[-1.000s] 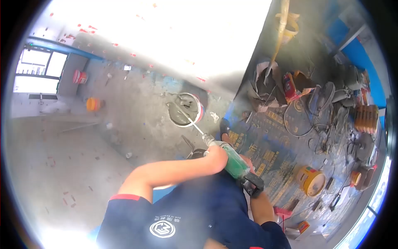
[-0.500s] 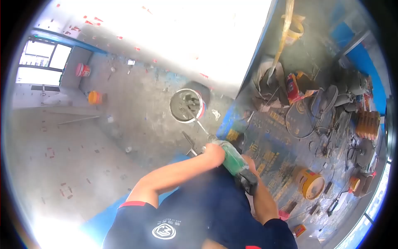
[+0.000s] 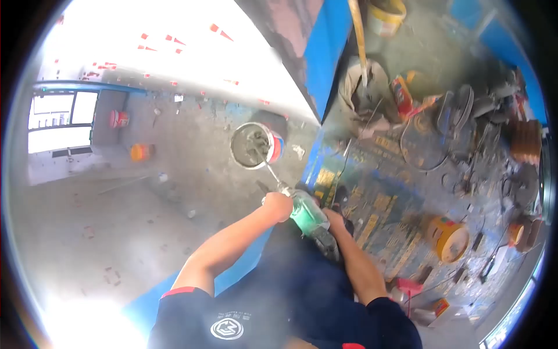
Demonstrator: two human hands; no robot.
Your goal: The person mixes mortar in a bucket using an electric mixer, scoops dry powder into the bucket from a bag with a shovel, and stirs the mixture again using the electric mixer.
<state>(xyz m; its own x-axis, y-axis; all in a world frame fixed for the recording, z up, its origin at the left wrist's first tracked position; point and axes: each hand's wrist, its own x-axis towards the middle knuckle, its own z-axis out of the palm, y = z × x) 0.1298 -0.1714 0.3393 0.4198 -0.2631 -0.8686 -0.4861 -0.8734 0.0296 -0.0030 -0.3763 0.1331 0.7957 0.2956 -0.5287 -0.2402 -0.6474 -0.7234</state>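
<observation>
A green mixing drill (image 3: pixel 308 214) with a black rear end slants down and forward in front of my body. My left hand (image 3: pixel 278 206) is closed around the handle near its front. On the machine's far side my right hand (image 3: pixel 333 220) grips it toward the rear, its fingers mostly hidden behind the body. From the drill a metal mixing shaft (image 3: pixel 271 170) reaches into a bucket (image 3: pixel 275 146) on the floor. Thick grey mortar (image 3: pixel 244 152) fills part of this bucket, lumpy around the shaft, and hides the shaft's lower end.
To the right of a wall corner stands an open sack (image 3: pixel 378 81) with a long-handled tool (image 3: pixel 358 35) in it. A yellow bucket (image 3: pixel 452 241) lies at right amid cables and debris. An orange bucket (image 3: pixel 141 152) and a red-white bucket (image 3: pixel 119 119) are near the window.
My view has shifted, showing more of the blue wall corner. Both hands and the drill now appear slightly farther left; the shaft stays in the bucket.
</observation>
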